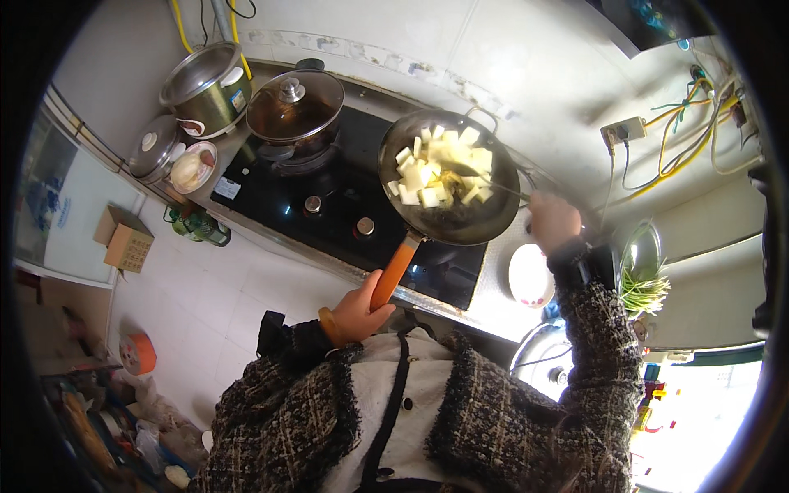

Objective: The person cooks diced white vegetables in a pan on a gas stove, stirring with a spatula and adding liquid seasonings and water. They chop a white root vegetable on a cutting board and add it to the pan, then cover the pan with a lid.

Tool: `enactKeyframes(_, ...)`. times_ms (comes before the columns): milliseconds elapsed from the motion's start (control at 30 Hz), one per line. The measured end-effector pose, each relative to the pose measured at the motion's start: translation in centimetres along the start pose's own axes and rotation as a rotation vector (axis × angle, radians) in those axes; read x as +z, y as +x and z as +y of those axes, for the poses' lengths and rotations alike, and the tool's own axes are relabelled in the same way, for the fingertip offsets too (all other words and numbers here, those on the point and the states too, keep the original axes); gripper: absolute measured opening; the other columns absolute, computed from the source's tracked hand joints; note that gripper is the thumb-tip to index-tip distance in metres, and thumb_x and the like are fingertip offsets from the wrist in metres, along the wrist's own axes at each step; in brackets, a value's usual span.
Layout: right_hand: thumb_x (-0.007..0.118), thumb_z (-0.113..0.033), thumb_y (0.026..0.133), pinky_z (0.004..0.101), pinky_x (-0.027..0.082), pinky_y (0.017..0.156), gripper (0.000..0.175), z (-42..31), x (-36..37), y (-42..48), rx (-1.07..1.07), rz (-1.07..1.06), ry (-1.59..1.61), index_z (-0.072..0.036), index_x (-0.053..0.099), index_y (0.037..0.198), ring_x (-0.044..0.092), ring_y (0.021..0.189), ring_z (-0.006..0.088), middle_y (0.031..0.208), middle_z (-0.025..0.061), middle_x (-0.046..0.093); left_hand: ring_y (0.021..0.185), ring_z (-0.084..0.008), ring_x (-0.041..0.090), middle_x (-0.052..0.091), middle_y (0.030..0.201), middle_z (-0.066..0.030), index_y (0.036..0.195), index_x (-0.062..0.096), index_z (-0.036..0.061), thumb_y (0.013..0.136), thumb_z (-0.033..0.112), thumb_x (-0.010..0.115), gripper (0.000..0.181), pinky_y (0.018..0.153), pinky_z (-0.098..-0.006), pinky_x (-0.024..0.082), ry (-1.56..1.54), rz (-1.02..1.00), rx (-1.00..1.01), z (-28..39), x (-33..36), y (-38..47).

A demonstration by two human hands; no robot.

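My left hand grips the orange wooden handle of a dark wok, which sits over the right side of a black glass gas cooktop. Pale, blocky pieces of food lie in the wok, with a darker yellowish patch among them. My right hand, slightly blurred, is closed on a metal cooking utensil that reaches in from the wok's right rim. The utensil's far end is blurred among the pieces, so its exact shape cannot be told.
A glass-lidded pot stands on the left burner, with a rice cooker and a small bowl of food beyond it. A white bowl is right of the cooktop, near green stalks. Cables and a socket hang on the right wall.
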State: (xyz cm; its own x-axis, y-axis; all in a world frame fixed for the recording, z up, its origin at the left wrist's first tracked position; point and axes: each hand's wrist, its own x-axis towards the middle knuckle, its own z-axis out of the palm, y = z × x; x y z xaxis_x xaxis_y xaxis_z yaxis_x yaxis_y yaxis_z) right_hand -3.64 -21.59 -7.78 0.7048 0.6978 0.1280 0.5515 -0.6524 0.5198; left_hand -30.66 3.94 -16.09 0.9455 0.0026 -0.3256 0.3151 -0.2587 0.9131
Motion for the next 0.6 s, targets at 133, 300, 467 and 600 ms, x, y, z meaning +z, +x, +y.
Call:
enactKeyframes(133,0.055,-0.025,0.086,0.0410,0.053,0.061,0.017,5.4,0.6,-0.6,0.108,-0.193,0.142,-0.010,0.061,0.082,0.067,0.074,0.0289,0.076,0.0112,0.066,0.090,-0.0327,0.063,0.060,0.104,-0.0267,0.139,0.024,-0.0045,0.086,0.025,0.062,0.072,0.076,-0.0372,0.050,0.009,0.064,0.066,-0.5,0.3,-0.1)
enactKeyframes(300,0.057,-0.032,0.086,0.0424,0.053,0.065,0.027,10.0,5.7,-0.5,0.177,-0.364,0.217,-0.007,0.069,0.084,0.067,0.075,0.0308,0.084,0.0157,0.068,0.089,-0.0321,0.063,0.061,0.101,-0.0246,0.139,0.025,-0.0043,0.085,0.025,0.063,0.071,0.075,-0.0374,0.050,0.051,0.122,0.153,-0.7,0.6,-0.4)
enactKeyframes(467,0.060,-0.040,0.084,0.0403,0.051,0.076,0.037,3.8,9.8,2.1,0.411,-0.654,0.861,-0.006,0.071,0.094,0.066,0.083,0.0344,0.091,0.0181,0.068,0.087,-0.0343,0.064,0.062,0.097,-0.0229,0.138,0.026,-0.0046,0.085,0.024,0.063,0.071,0.074,-0.0385,0.050,0.049,0.103,0.079,-0.5,0.7,-1.3)
enactKeyframes(600,0.057,-0.037,0.086,0.0431,0.051,0.070,0.030,0.6,6.4,0.4,0.276,-0.275,0.628,-0.013,0.069,0.098,0.065,0.077,0.0349,0.086,0.0127,0.068,0.093,-0.0346,0.062,0.060,0.102,-0.0252,0.138,0.026,-0.0060,0.085,0.025,0.064,0.072,0.078,-0.0379,0.049,0.046,0.116,0.118,-0.2,0.4,-1.2)
